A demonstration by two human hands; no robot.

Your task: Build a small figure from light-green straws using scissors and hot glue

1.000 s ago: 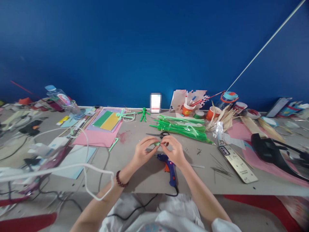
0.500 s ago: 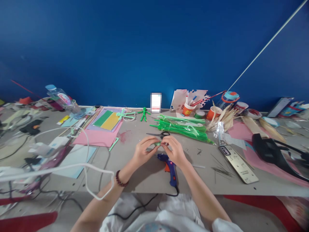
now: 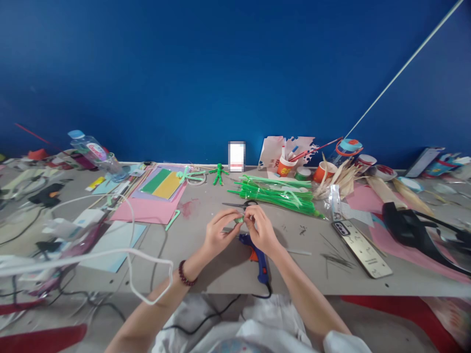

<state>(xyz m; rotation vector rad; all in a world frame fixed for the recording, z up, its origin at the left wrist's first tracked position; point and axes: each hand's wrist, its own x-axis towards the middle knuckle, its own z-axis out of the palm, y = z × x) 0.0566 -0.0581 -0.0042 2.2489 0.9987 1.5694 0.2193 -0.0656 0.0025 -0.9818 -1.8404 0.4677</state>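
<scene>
The left hand (image 3: 218, 235) and right hand (image 3: 262, 233) pinch a pale-green piece (image 3: 239, 220) between their fingers (image 3: 228, 214), beyond the glue gun (image 3: 262, 267) near the bench's (image 3: 206, 196) front edge; the back-edge bottle's (image 3: 93, 149) label (image 3: 97, 151) is unreadable.

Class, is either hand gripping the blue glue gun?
No, the glue gun lies on the table, while the left hand and right hand meet at a small green piece.

A snug bracelet of round, dark reddish beads (image 3: 183, 276) rings the left wrist; both hands, left (image 3: 222, 231) and right (image 3: 262, 229), are bare. A loose white cloth top (image 3: 265, 338) with pale-blue print (image 3: 235, 346) has a short, wide right sleeve (image 3: 344, 341). Whitish cloth (image 3: 275, 314) covers the lap, below the surface's near edge (image 3: 353, 290).
</scene>
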